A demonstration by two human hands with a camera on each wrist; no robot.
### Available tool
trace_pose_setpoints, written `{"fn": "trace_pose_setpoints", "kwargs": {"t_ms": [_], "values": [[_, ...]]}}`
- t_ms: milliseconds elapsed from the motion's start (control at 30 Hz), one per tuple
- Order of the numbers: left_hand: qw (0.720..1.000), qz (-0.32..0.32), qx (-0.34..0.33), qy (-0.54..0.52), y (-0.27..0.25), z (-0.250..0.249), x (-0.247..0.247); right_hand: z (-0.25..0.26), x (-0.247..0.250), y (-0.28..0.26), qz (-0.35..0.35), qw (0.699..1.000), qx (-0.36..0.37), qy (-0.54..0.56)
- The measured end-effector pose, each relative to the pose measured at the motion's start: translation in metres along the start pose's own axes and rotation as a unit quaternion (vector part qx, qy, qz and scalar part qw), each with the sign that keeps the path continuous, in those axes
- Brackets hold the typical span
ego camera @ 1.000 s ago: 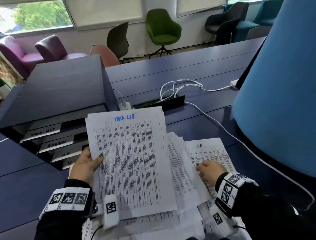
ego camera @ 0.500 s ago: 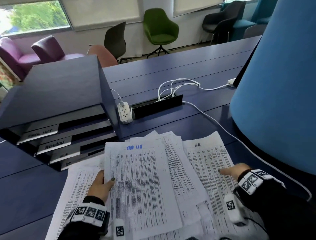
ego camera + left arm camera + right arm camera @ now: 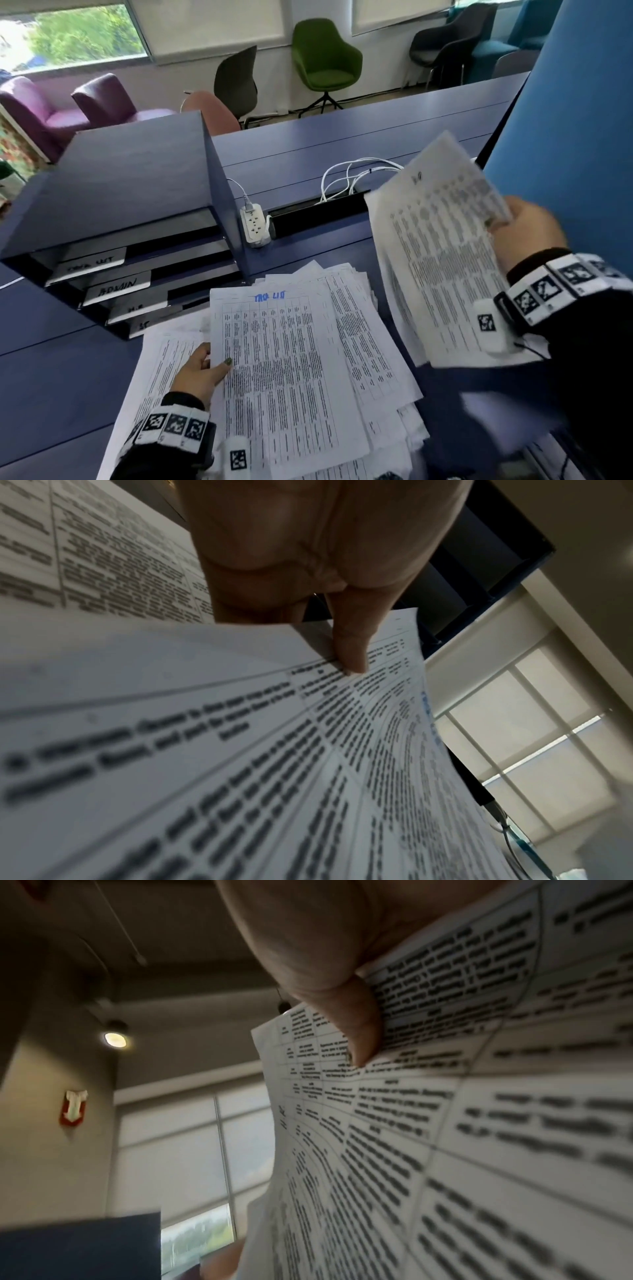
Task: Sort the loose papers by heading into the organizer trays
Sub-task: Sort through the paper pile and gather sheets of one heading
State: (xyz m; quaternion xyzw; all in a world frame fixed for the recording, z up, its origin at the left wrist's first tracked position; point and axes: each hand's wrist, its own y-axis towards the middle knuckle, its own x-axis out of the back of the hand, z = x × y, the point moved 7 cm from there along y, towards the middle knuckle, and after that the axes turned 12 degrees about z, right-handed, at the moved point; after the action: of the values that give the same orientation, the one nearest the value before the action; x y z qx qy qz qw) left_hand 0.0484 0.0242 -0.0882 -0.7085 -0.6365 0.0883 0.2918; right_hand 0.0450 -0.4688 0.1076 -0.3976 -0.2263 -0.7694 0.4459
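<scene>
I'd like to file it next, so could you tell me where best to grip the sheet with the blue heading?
Probably its left edge, from the left: the blue-headed sheet lies flat atop the paper pile, and the left hand already pinches that free edge.

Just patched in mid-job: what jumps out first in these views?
The right hand holds a printed sheet lifted above the desk, at right. Front and centre, the left hand grips the edge of a sheet headed in blue atop a fanned paper pile. At left stands the dark organizer with labelled trays.
</scene>
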Motion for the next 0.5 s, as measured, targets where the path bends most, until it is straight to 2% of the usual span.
{"fn": "trace_pose_setpoints", "kwargs": {"t_ms": [100,167,333,500], "values": [[0.998,0.018,0.013,-0.066,0.006,0.009,0.004,0.017,0.025,-0.001,-0.037,0.998,0.008,0.041],[0.993,0.026,0.017,-0.112,0.011,0.019,0.01,0.017,0.02,0.001,-0.015,0.997,-0.007,0.079],[0.988,0.042,0.005,-0.147,0.03,0.046,0.023,0.002,-0.024,0.002,0.121,0.983,-0.053,0.127],[0.986,0.057,-0.009,-0.156,0.009,0.03,0.016,-0.024,-0.095,-0.007,0.241,0.956,-0.089,0.14]]}}
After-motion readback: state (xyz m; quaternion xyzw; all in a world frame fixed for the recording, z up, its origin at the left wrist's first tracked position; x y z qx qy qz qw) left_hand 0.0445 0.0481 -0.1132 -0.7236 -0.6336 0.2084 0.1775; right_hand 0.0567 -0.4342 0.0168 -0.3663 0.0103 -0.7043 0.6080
